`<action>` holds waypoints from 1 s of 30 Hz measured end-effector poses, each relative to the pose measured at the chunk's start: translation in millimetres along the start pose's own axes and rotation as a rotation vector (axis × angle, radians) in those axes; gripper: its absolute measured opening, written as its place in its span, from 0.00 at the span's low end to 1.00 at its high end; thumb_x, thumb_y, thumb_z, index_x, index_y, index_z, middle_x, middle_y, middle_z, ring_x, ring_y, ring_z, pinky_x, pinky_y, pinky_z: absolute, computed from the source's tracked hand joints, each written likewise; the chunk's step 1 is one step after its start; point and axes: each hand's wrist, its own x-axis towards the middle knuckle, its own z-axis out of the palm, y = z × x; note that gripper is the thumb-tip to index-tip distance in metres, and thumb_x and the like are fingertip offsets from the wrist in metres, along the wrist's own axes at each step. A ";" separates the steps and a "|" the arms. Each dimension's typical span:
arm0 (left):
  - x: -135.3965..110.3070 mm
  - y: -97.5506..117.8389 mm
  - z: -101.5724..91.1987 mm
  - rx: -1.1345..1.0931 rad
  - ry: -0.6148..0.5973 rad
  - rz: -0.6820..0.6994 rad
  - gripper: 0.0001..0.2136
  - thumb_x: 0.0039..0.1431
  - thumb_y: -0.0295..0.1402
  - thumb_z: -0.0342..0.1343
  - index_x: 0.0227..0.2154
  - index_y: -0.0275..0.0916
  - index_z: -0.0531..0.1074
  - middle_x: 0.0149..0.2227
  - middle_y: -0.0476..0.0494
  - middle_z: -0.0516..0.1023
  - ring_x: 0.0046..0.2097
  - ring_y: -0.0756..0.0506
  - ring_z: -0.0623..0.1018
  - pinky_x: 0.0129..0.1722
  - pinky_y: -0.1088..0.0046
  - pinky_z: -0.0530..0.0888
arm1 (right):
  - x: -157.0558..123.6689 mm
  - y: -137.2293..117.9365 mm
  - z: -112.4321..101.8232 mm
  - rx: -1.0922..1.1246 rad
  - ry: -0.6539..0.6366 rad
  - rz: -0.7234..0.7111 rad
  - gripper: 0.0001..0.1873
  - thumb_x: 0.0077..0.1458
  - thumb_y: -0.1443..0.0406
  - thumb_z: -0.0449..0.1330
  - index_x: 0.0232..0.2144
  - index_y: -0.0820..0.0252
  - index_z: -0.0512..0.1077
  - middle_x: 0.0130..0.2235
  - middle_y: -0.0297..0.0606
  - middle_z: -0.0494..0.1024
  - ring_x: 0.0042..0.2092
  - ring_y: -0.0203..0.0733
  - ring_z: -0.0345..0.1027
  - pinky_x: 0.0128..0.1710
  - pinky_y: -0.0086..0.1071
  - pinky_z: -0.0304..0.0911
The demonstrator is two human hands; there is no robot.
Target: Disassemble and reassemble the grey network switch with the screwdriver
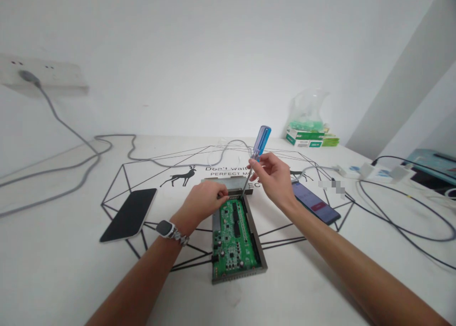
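Note:
A green circuit board (233, 250) lies in an open metal case (257, 244) in front of me. My right hand (272, 176) pinches a screwdriver (261, 141) with a blue, translucent handle just below that handle. Its shaft slants down to the far right corner of the board, where the tip is too small to make out. At the board's far left corner is my left hand (205, 199), its fingers closed at the case's far edge; what they hold, if anything, is hidden. Behind the hands lies a flat metal plate (228, 183).
A dark-screened phone (130, 215) lies at left, and another phone (317, 203) with its screen lit lies beyond my right forearm. A grey cable (167, 165) crosses the back. A power strip (377, 172) with black cables stands right. Green-white boxes (304, 138) sit against the wall.

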 end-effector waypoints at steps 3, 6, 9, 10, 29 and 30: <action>0.9 0.3 2.7 0.012 -0.016 -0.010 0.07 0.58 0.36 0.57 0.32 0.43 0.80 0.33 0.44 0.82 0.35 0.43 0.78 0.32 0.71 0.65 | 1.0 -8.0 3.9 0.085 -0.014 0.005 0.20 0.53 0.49 0.64 0.37 0.56 0.67 0.31 0.35 0.81 0.24 0.37 0.74 0.22 0.28 0.64; 1.5 0.5 4.4 0.014 -0.005 -0.002 0.08 0.59 0.37 0.57 0.32 0.42 0.80 0.33 0.43 0.81 0.35 0.42 0.77 0.32 0.71 0.66 | -1.3 -11.9 1.0 0.149 0.036 0.009 0.20 0.54 0.49 0.64 0.37 0.56 0.66 0.31 0.35 0.81 0.24 0.37 0.74 0.21 0.27 0.64; 1.1 2.4 6.5 0.025 0.013 0.020 0.10 0.60 0.38 0.56 0.31 0.40 0.79 0.31 0.42 0.80 0.35 0.42 0.77 0.32 0.71 0.65 | -6.3 -9.0 -10.2 0.203 0.113 0.068 0.19 0.54 0.49 0.64 0.35 0.57 0.65 0.30 0.35 0.81 0.21 0.35 0.72 0.18 0.26 0.61; 0.5 3.9 7.3 0.026 0.014 0.033 0.10 0.60 0.38 0.55 0.31 0.40 0.79 0.31 0.42 0.80 0.35 0.42 0.77 0.32 0.70 0.65 | -8.1 -6.9 -15.1 0.222 0.141 0.098 0.20 0.54 0.49 0.64 0.34 0.57 0.66 0.29 0.36 0.81 0.21 0.35 0.72 0.18 0.25 0.61; -16.0 64.6 31.0 -0.168 0.057 0.407 0.20 0.60 0.47 0.59 0.48 0.38 0.74 0.49 0.37 0.76 0.51 0.38 0.73 0.52 0.60 0.69 | -24.0 2.5 -41.8 0.760 0.283 0.605 0.08 0.56 0.60 0.58 0.30 0.59 0.68 0.24 0.36 0.76 0.19 0.34 0.65 0.18 0.27 0.63; -17.1 69.1 33.5 -0.170 0.056 0.421 0.21 0.58 0.48 0.60 0.47 0.38 0.74 0.48 0.37 0.76 0.51 0.38 0.74 0.52 0.59 0.68 | -25.1 1.0 -40.6 0.768 0.286 0.604 0.08 0.57 0.60 0.58 0.30 0.59 0.68 0.24 0.36 0.75 0.19 0.34 0.64 0.18 0.27 0.63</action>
